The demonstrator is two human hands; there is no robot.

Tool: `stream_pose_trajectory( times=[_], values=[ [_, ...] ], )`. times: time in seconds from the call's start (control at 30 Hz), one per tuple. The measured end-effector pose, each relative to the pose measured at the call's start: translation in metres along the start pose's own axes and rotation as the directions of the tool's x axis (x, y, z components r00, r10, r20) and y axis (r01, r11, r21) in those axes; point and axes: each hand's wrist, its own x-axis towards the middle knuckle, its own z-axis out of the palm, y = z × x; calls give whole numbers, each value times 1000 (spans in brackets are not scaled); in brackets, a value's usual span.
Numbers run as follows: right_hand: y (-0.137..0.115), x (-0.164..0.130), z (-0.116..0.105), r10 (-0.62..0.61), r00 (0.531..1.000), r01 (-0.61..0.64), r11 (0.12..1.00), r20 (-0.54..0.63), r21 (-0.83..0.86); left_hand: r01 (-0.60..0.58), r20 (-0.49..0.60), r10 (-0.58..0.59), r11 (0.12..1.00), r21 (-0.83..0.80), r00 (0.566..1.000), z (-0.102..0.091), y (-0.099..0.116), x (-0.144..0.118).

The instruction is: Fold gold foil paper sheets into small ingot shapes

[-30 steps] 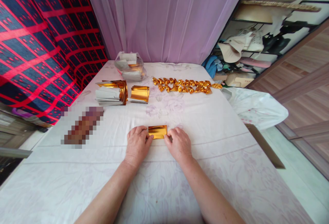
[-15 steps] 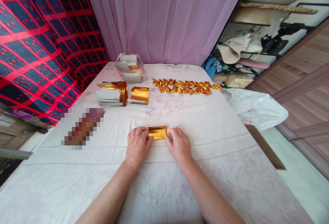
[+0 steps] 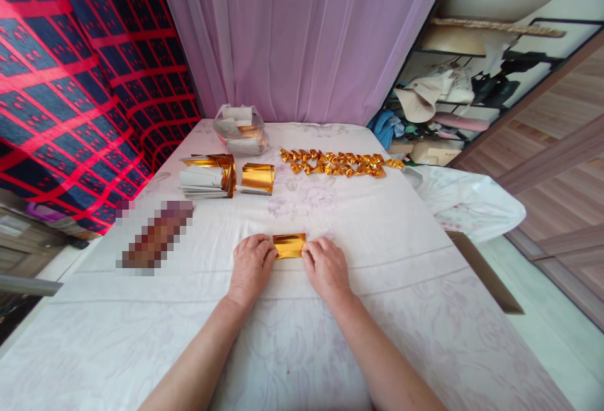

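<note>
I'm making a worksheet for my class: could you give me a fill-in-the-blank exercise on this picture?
1. The left hand and the right hand press on a small ____-coloured foil sheet.
2. The row of folded foil pieces lies in front of the ____ curtain.
3. The table is covered with a ____ cloth.
4. The stack of sheets lies to the ____ of the folded row.

Missing words: gold; purple; white; left
</note>
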Motion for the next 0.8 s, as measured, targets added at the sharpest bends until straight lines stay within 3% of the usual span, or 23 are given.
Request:
stream_pose_trajectory(
  times=[0.13,0.27,0.37,0.43,0.6,0.8],
  values=[
    [0,1,0,-2,1000,2,1000,-2,-11,-61,-42,57,995,-82,997,-2,-9,2],
    [-2,1,-2,10,1000,-10,1000,11,-24,-130,-142,128,991,-5,982,-11,4,-7],
    [-4,1,-4,12,1000,-12,999,16,-34,-328,-39,335,937,122,941,-13,22,-18],
    [-5,1,-4,16,1000,-15,999,15,-40,-405,35,405,896,184,913,-9,30,-25],
    [-4,1,-3,22,1000,-22,999,14,-29,-364,144,336,892,267,931,4,31,-32],
    [-3,1,-3,23,1000,-23,1000,3,-17,-346,200,300,901,262,933,3,27,-31]
  ],
)
